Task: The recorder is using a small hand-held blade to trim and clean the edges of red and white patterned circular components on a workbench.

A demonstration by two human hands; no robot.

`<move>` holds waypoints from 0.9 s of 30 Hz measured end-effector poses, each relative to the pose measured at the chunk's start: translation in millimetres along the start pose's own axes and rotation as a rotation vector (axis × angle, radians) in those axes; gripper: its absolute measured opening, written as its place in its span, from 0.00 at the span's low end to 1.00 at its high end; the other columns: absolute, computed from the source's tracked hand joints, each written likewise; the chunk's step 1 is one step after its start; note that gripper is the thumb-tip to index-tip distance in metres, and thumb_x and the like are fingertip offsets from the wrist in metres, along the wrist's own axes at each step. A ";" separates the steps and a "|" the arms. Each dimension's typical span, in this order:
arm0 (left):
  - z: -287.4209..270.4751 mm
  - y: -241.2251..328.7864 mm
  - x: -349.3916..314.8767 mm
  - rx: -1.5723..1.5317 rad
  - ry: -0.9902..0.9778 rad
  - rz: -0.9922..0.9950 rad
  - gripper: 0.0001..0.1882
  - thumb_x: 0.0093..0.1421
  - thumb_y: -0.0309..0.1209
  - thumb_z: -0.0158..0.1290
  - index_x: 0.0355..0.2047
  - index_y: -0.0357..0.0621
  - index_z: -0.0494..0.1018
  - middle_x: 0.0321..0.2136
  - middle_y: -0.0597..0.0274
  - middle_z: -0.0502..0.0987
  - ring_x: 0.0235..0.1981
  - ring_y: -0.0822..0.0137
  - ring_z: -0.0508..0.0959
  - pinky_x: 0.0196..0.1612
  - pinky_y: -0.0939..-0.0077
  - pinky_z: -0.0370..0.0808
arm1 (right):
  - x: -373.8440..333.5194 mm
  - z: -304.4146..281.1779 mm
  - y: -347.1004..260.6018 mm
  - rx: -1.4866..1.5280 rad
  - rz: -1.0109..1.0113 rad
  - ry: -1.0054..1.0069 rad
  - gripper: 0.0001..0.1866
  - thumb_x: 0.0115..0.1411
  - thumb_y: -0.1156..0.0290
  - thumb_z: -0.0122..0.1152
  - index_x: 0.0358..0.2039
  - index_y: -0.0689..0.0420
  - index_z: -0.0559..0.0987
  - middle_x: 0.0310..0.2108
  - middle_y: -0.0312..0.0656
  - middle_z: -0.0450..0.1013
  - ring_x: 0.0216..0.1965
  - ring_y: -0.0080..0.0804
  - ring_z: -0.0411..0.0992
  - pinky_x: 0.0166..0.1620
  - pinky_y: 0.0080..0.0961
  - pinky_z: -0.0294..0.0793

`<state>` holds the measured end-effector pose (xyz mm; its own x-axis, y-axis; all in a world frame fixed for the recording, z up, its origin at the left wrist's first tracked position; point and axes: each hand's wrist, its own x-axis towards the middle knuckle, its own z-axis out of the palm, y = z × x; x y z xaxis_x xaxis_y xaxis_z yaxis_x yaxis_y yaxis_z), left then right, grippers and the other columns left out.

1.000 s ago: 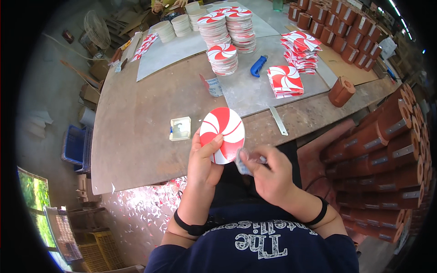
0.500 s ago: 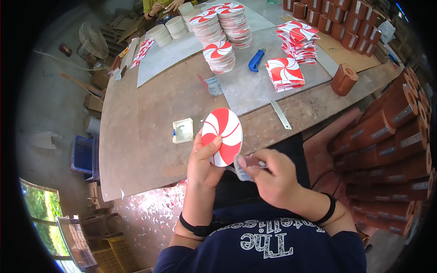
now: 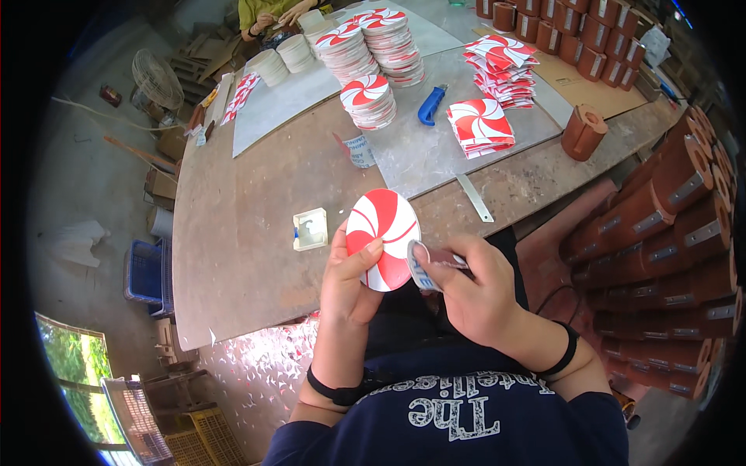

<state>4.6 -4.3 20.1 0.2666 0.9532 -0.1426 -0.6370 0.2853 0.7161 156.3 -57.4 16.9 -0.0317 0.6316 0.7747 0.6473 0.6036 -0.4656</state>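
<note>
My left hand (image 3: 351, 276) grips a round disc (image 3: 385, 221) with a red and white swirl face, thumb on its front and fingers behind. Closed in my right hand (image 3: 482, 287) is a bent piece of sandpaper (image 3: 420, 268), brown on one side and printed pale on the other. Its curved end touches or nearly touches the disc's right edge. Beyond the disc, a curled piece of sandpaper (image 3: 357, 151) stands on the table (image 3: 256, 210). To its left is a small open box (image 3: 311, 230).
Stacked swirl discs (image 3: 367, 101), square swirl sheets (image 3: 482, 126), a blue utility knife (image 3: 432, 106) and a metal ruler (image 3: 474, 198) lie farther back. A brown cylinder (image 3: 584, 133) stands at right, near piled brown tubes (image 3: 660, 264). Another person's hands (image 3: 284, 17) work at the far edge.
The disc has turned in my left hand, so its swirl is at a different angle. My right hand has shifted slightly, and the sandpaper sits higher along the disc's edge.
</note>
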 end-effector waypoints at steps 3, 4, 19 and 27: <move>-1.9 -1.7 3.6 0.007 -0.007 0.003 0.24 0.50 0.17 0.47 0.48 0.36 0.56 0.43 0.49 0.67 0.44 0.58 0.71 0.46 0.64 0.70 | -5.7 7.2 1.8 -0.035 -0.049 0.019 0.07 0.45 0.77 0.61 0.27 0.57 0.75 0.27 0.41 0.68 0.21 0.30 0.67 0.20 0.22 0.65; -2.6 -1.9 3.7 0.003 0.017 0.003 0.24 0.50 0.17 0.47 0.48 0.36 0.56 0.43 0.49 0.67 0.44 0.58 0.71 0.46 0.64 0.70 | -10.6 8.8 -0.6 -0.026 -0.047 0.010 0.08 0.44 0.77 0.61 0.28 0.57 0.76 0.27 0.41 0.68 0.22 0.30 0.67 0.21 0.23 0.65; -2.3 -2.6 4.3 0.017 0.087 0.017 0.24 0.52 0.19 0.44 0.51 0.37 0.55 0.44 0.52 0.67 0.44 0.60 0.70 0.45 0.65 0.70 | -19.7 12.5 -5.4 0.054 -0.027 -0.074 0.11 0.40 0.78 0.58 0.29 0.56 0.77 0.30 0.41 0.67 0.25 0.33 0.68 0.23 0.25 0.66; -2.6 -2.0 -0.8 0.055 0.050 0.069 0.24 0.52 0.18 0.43 0.51 0.37 0.54 0.44 0.51 0.66 0.44 0.59 0.70 0.46 0.65 0.70 | -13.2 10.2 -2.4 0.091 0.062 -0.004 0.13 0.40 0.79 0.59 0.30 0.56 0.76 0.31 0.41 0.67 0.25 0.34 0.68 0.23 0.25 0.66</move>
<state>3.8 -5.4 17.1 0.1862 0.9745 -0.1250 -0.6118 0.2145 0.7613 147.4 -62.2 3.4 0.0033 0.6712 0.7412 0.5764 0.6044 -0.5499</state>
